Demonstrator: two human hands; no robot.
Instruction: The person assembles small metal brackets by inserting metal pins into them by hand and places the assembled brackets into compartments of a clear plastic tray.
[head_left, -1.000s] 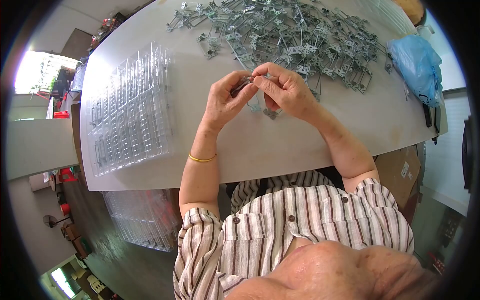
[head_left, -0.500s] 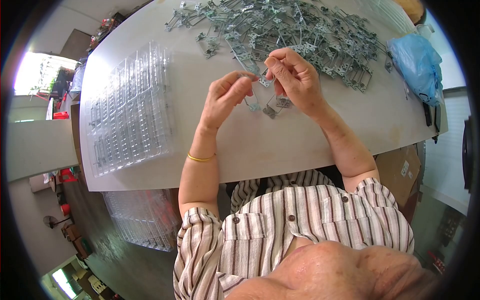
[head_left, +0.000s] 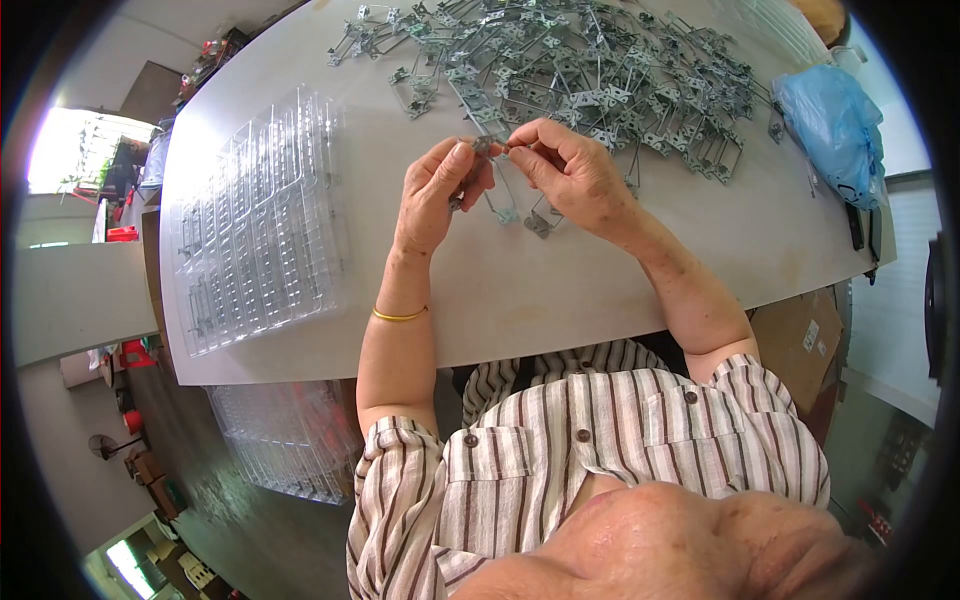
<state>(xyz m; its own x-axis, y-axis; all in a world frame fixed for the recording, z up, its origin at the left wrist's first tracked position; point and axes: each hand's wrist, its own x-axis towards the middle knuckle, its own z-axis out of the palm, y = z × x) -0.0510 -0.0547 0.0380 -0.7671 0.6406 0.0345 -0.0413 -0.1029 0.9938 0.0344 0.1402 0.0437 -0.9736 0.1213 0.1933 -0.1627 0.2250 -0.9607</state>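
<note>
My left hand point(head_left: 432, 195), a yellow bangle point(head_left: 401, 316) at its wrist, is closed around a small grey metal bracket point(head_left: 483, 145). One plate of it shows at the fingertips, and a metal end pokes out below the fingers. My right hand point(head_left: 575, 180) is pinched right beside that plate; what lies between its fingertips is too small to make out. Just beyond both hands spreads a large pile of metal brackets point(head_left: 600, 85) with thin rods and small plates. Under the hands, a few loose brackets point(head_left: 538, 224) lie on the white table point(head_left: 560, 290).
Clear plastic trays point(head_left: 255, 220) with rows of pockets are stacked at the table's left, some metal parts inside. More clear trays point(head_left: 285, 435) sit below the table edge. A blue plastic bag point(head_left: 830, 130) lies at the right. A cardboard box point(head_left: 795, 340) stands beneath the right edge.
My left hand has turned, bringing the bracket's plate into sight at its fingertips. My right hand has moved left and down, its fingertips now against the bracket.
</note>
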